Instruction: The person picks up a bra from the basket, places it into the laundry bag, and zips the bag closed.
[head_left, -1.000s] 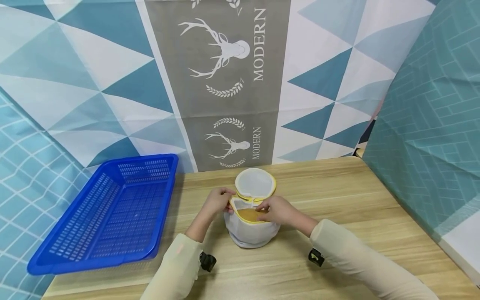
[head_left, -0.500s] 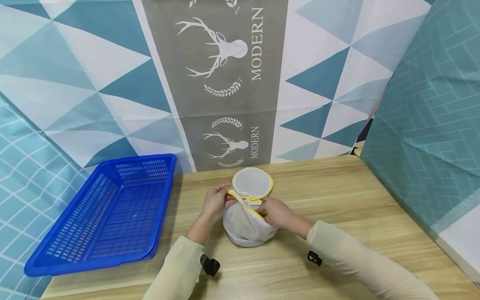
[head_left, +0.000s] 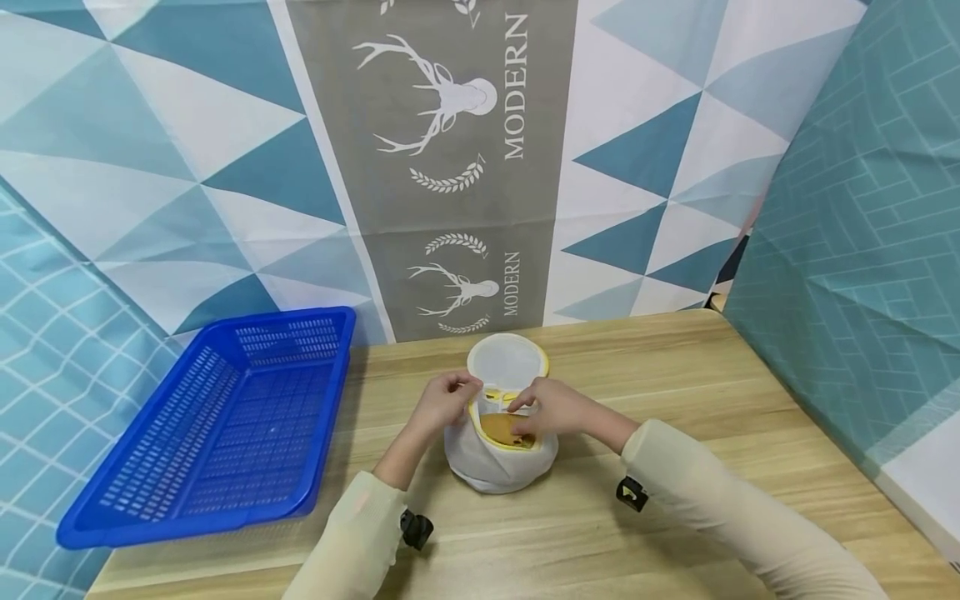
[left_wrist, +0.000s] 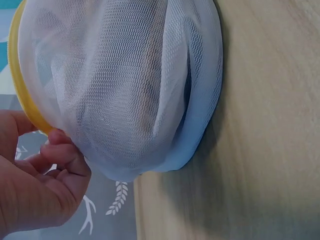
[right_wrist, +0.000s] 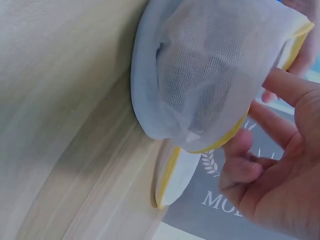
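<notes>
A round white mesh laundry bag (head_left: 487,468) with yellow zip trim sits upright on the table, its lid (head_left: 507,362) folded back behind it. Through the mouth a yellow-brown item (head_left: 497,427) shows inside; its kind cannot be made out. My left hand (head_left: 444,402) pinches the bag's rim on the left, and the left wrist view has thumb and fingers on the yellow edge (left_wrist: 31,107). My right hand (head_left: 558,407) is at the right of the mouth, fingers spread and reaching over the rim. In the right wrist view two fingers (right_wrist: 280,122) extend into the opening, tips hidden.
A blue plastic basket (head_left: 217,450) with slotted sides stands to the left on the wooden table (head_left: 675,500). Patterned cloth (head_left: 630,150) hangs behind the table, and a teal cloth (head_left: 862,250) borders the right side.
The rim was drawn across the mouth half a second ago and is now pulled open again, showing the yellow-brown item. My left hand has moved slightly right; the right hand's fingers have spread.
</notes>
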